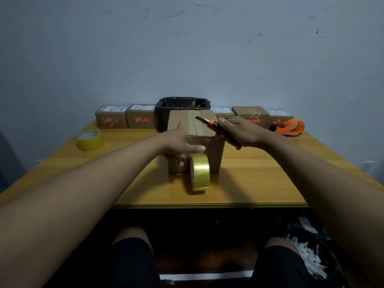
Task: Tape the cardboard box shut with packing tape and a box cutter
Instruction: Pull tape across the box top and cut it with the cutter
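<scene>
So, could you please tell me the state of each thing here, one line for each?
Brown cardboard box: upright, top flaps folded shut.
Yellow packing tape roll: on edge against the box front.
Orange and black box cutter: blade out, over the box top.
Left hand: pressed on the box, not closed on anything.
Right hand: closed around the cutter.
Second yellow tape roll: lying flat.

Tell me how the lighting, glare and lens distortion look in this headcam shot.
Head view: dim, bluish room light; a bright glare band runs across the shiny yellow packing tape roll standing on edge against the brown cardboard box; soft shadows fall beside the box on the orange wooden table; wide-angle stretch swells the forearms and the frame edges look soft.
</scene>
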